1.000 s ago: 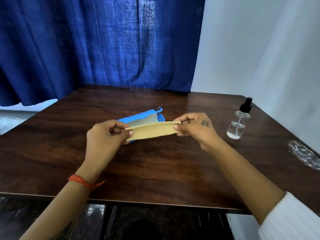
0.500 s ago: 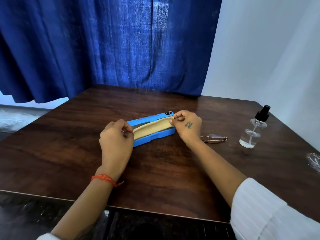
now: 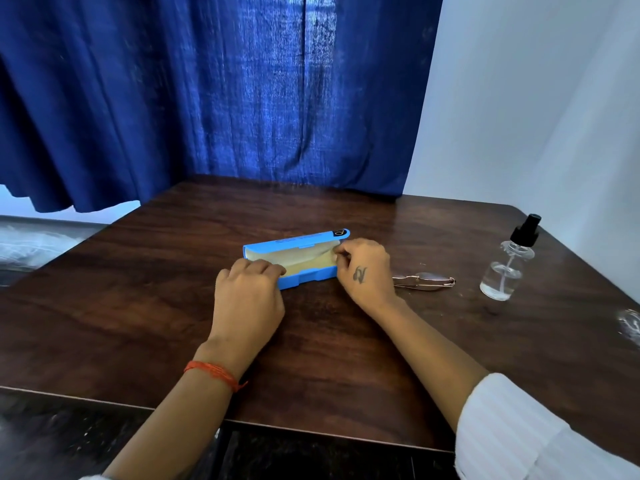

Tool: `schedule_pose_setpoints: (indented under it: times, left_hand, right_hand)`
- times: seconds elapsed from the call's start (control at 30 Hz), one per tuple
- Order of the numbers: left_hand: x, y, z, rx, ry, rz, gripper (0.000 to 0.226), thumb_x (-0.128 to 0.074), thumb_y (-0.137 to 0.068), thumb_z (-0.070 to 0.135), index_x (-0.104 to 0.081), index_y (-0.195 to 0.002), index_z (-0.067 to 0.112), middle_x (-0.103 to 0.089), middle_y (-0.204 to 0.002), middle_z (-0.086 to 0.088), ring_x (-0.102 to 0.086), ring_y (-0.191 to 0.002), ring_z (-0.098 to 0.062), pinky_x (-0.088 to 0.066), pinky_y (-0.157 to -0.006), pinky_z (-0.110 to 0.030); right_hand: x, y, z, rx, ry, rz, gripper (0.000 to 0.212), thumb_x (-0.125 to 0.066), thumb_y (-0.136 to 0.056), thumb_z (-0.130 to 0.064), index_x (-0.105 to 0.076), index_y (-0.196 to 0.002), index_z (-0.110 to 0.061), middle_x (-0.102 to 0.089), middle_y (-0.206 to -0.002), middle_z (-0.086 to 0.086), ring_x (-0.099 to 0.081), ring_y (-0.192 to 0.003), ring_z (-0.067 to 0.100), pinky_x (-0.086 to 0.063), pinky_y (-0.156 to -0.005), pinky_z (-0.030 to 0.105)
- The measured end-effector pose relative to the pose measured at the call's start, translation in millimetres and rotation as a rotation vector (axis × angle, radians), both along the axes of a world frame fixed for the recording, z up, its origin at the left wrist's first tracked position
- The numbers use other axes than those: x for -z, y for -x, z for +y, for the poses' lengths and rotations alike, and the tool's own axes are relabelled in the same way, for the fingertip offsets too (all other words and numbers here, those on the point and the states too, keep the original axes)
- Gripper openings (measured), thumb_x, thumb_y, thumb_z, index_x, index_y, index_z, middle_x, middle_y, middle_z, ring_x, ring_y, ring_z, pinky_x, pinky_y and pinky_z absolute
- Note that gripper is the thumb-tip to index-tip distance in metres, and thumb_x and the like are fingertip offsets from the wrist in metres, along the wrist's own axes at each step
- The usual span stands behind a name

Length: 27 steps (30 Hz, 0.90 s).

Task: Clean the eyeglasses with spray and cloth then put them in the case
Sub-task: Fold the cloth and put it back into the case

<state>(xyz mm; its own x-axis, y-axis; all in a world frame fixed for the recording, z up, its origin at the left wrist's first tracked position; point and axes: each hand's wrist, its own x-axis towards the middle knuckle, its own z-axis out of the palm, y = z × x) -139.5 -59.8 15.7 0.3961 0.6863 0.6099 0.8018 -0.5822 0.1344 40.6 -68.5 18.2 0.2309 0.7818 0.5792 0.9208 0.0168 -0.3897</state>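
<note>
From the head view, a dark wood-grain worktop (image 3: 173,306) fills the lower half of the scene, its near edge running across above a black speckled floor. Behind it hangs a deep blue curtain (image 3: 207,98), gathered in folds and ending just above the far edge of the worktop; to the right stands a plain pale wall (image 3: 536,98), and at the far left a strip of something white lies low under the curtain's hem.

At the middle of the worktop lies the blue case (image 3: 304,277), lid open and tilted back. A tan cloth (image 3: 311,263) lies inside it along its length. The left hand (image 3: 247,296), with an orange thread round its wrist, has its fingers curled at the cloth's left end inside the case. The right hand (image 3: 363,271), a small tattoo on its back, pinches the cloth's right end at the case's right corner. The two hands are apart, one at each end of the case.

The glasses (image 3: 424,281) lie folded on the worktop just right of the right hand, outside the case. Further right, near the worktop's edge, stands a clear spray bottle (image 3: 504,271) with a black pump, upright, a little liquid in it.
</note>
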Motion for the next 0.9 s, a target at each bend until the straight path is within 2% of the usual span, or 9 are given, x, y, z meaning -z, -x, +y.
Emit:
schedule_pose_setpoints:
  times: [0.1, 0.2, 0.37, 0.47, 0.57, 0.67, 0.77, 0.83, 0.9]
  left_hand:
    - [3.9, 1.3, -2.9, 0.009, -0.031, 0.177, 0.035, -0.041, -0.077, 0.029, -0.07, -0.092, 0.016, -0.072, -0.079, -0.001, -0.063, -0.072, -0.027, -0.041, -0.059, -0.034]
    - [7.3, 1.1, -3.2, 0.027, -0.02, 0.22, 0.045, -0.037, -0.079, 0.043, -0.069, -0.095, 0.015, -0.072, -0.078, 0.0, -0.064, -0.071, -0.026, -0.044, -0.058, -0.035]
    - [8.1, 1.9, -1.5, 0.025, 0.029, 0.245, 0.047, -0.037, -0.077, 0.045, -0.068, -0.097, 0.017, -0.073, -0.08, 0.001, -0.066, -0.072, -0.024, -0.045, -0.056, -0.037]
    - [5.9, 2.8, -3.2, 0.077, 0.035, 0.168, 0.044, -0.04, -0.076, 0.044, -0.069, -0.096, 0.018, -0.073, -0.088, 0.001, -0.067, -0.077, -0.024, -0.046, -0.063, -0.036]
    - [-2.8, 4.6, -3.7, 0.14, -0.05, -0.059, 0.035, -0.048, -0.077, 0.036, -0.07, -0.096, 0.018, -0.072, -0.099, -0.001, -0.065, -0.086, -0.027, -0.048, -0.069, -0.038]
    - [-12.3, 10.6, 3.5, 0.129, -0.127, -0.183, 0.036, -0.052, -0.078, 0.033, -0.066, -0.109, 0.019, -0.064, -0.116, -0.004, -0.057, -0.1, -0.031, -0.05, -0.076, -0.045]
    - [-14.9, 18.3, 20.3, 0.086, -0.049, -0.034, 0.054, -0.041, -0.081, 0.049, -0.049, -0.13, 0.027, -0.048, -0.139, -0.006, -0.04, -0.127, -0.034, -0.043, -0.087, -0.051]
    - [-13.5, 21.6, 39.3, 0.132, 0.107, 0.088, 0.067, -0.029, -0.08, 0.064, -0.036, -0.138, 0.031, -0.039, -0.146, -0.005, -0.03, -0.136, -0.034, -0.035, -0.099, -0.054]
    - [-9.9, 23.6, 57.1, 0.303, 0.266, 0.049, 0.07, -0.025, -0.081, 0.069, -0.037, -0.138, 0.028, -0.044, -0.142, -0.005, -0.036, -0.134, -0.028, -0.031, -0.108, -0.044]
  right_hand:
    - [1.7, 2.9, -7.6, -0.02, -0.045, -0.112, 0.015, -0.061, -0.077, -0.001, -0.074, -0.083, -0.003, -0.069, -0.089, 0.012, -0.062, -0.084, 0.028, -0.05, -0.078, 0.033]
    - [2.8, 7.9, -11.1, -0.139, -0.059, -0.228, 0.016, -0.065, -0.077, -0.011, -0.073, -0.089, -0.004, -0.071, -0.09, 0.011, -0.064, -0.085, 0.027, -0.051, -0.082, 0.034]
    - [6.7, 7.9, -9.1, -0.274, 0.224, -0.278, 0.038, -0.055, -0.09, -0.032, -0.057, -0.122, -0.011, -0.064, -0.115, 0.009, -0.054, -0.109, 0.026, -0.037, -0.099, 0.034]
    - [7.1, 7.6, -10.4, -0.289, 0.227, -0.287, 0.037, -0.053, -0.092, -0.031, -0.055, -0.124, -0.013, -0.062, -0.117, 0.007, -0.052, -0.111, 0.024, -0.036, -0.099, 0.032]
    - [6.7, 8.9, -14.1, -0.312, 0.123, -0.293, 0.032, -0.057, -0.086, -0.02, -0.062, -0.116, -0.008, -0.067, -0.111, 0.009, -0.059, -0.105, 0.026, -0.043, -0.098, 0.038]
    - [8.8, 17.6, -22.1, -0.359, 0.04, -0.298, 0.036, -0.053, -0.086, -0.022, -0.062, -0.117, -0.008, -0.066, -0.117, 0.009, -0.059, -0.11, 0.025, -0.044, -0.1, 0.042]
    - [10.0, 29.1, -33.5, -0.442, 0.248, -0.282, 0.056, -0.043, -0.094, -0.041, -0.033, -0.143, -0.016, -0.037, -0.148, 0.006, -0.027, -0.139, 0.022, -0.019, -0.116, 0.04]
    - [10.1, 31.1, -38.0, -0.452, 0.409, -0.298, 0.07, -0.035, -0.093, -0.056, -0.013, -0.148, -0.019, -0.013, -0.157, -0.001, -0.001, -0.144, 0.016, -0.005, -0.118, 0.038]
    - [8.9, 31.5, -41.0, -0.439, 0.489, -0.296, 0.084, -0.02, -0.081, -0.071, -0.007, -0.149, -0.023, -0.001, -0.157, -0.007, 0.01, -0.143, 0.011, 0.001, -0.118, 0.039]
